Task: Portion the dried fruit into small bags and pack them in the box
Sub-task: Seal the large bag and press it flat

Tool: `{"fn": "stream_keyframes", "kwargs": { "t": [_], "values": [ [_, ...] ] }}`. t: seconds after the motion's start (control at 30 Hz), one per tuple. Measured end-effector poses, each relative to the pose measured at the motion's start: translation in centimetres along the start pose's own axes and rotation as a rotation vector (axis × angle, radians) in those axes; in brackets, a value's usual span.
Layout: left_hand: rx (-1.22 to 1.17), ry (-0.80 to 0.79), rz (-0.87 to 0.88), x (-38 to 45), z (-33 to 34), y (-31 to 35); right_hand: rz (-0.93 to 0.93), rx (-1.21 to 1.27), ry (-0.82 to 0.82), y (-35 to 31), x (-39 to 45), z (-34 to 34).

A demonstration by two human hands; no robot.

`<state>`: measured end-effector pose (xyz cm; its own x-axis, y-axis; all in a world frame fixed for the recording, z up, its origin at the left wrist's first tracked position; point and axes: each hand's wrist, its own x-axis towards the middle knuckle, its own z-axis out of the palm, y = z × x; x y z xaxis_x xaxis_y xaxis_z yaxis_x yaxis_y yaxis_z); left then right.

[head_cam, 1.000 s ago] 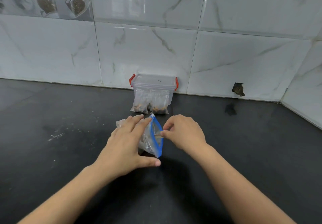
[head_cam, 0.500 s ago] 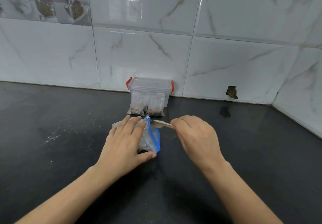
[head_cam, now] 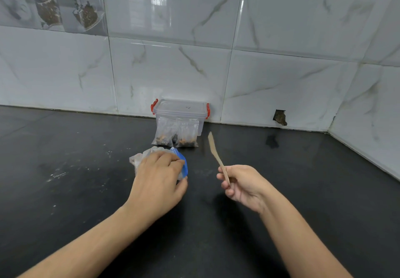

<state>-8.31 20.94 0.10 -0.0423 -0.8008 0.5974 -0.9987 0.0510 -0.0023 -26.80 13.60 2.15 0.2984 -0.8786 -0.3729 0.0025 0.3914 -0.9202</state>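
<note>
My left hand [head_cam: 158, 180] lies over the big zip bag [head_cam: 151, 158], fingers curled onto its top w/ the blue zip edge at 3 o'clock of my knuckles. I pin it to the bench [head_cam: 65, 191] so the mouth stays put and faces my other hand. My right hand [head_cam: 242, 185] pinches a thin wooden scoop [head_cam: 215, 153] low on its handle, blade tilted up toward 11 o'clock, clear of the bag and w/ nothing visible on it. Held high like that it is prob. ready to dip into the bag's mouth, which sits at 9 o'clock of it.

Both grips are closed: left on the bag, right on the scoop.

At 12 o'clock, against the tiled wall [head_cam: 281, 72], stands the clear box [head_cam: 180, 113] w/ red clips, lid on. 2 small bags [head_cam: 175, 133] lean upright on its front, touching it and each other, so they are filled but not yet packed inside.

The dried fruit shows as brown-orange bits at the bottom of those 2 bags, a small portion in each, most of each bag slack and clear above. The big bag is crumpled, cloudy plastic; my hand hides most of it, so how much fruit is left in it I can't tell.
</note>
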Motion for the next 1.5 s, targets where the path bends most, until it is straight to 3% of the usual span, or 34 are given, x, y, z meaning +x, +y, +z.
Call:
{"fn": "stream_keyframes", "kwargs": {
  "t": [0.13,0.23,0.47,0.6,0.67,0.77,0.87,0.97,1.1,1.27,1.43,1.5],
  "values": [
    [-0.061,0.047,-0.001,0.8,-0.7,-0.4,-0.034,-0.071,0.081,0.1,0.7,1.1],
    [-0.237,0.158,-0.083,1.3,-2.3,-1.0,-0.106,-0.078,0.084,-0.3,0.8,1.7],
    [-1.228,0.268,-0.408,3.9,-4.5,-2.6,-0.353,-0.087,0.019,-3.1,1.5,2.5],
    [-1.511,0.300,-0.498,4.2,-4.6,-2.5,-0.367,-0.038,-0.036,-4.1,1.8,2.7],
    [-1.600,0.264,-0.503,4.0,-3.7,-3.1,-0.407,-0.052,0.007,-4.3,2.0,2.7],
    [-1.700,0.027,-0.458,2.9,-1.2,-4.0,-0.464,0.050,0.004,-5.0,1.6,3.0],
    [-1.634,-0.144,-0.458,1.9,0.9,-3.4,-0.484,0.150,-0.027,-5.5,1.4,3.8],
    [-1.442,-0.235,-0.439,1.9,2.0,-3.0,-0.522,0.071,-0.012,-6.1,1.3,4.1],
    [-1.327,-0.239,-0.396,2.4,1.4,-4.5,-0.685,-0.015,0.104,-8.7,1.2,2.2],
    [-1.303,-0.333,-0.441,2.9,1.1,-6.5,-0.628,0.036,0.053,-8.9,1.0,1.8],
    [-1.122,-0.271,-0.392,2.8,0.8,-6.0,-0.666,0.108,0.122,-8.7,1.4,3.2],
    [-0.946,-0.051,-0.432,3.1,1.1,-5.8,-0.700,0.092,0.166,-8.9,1.4,3.8]
  ]
}}
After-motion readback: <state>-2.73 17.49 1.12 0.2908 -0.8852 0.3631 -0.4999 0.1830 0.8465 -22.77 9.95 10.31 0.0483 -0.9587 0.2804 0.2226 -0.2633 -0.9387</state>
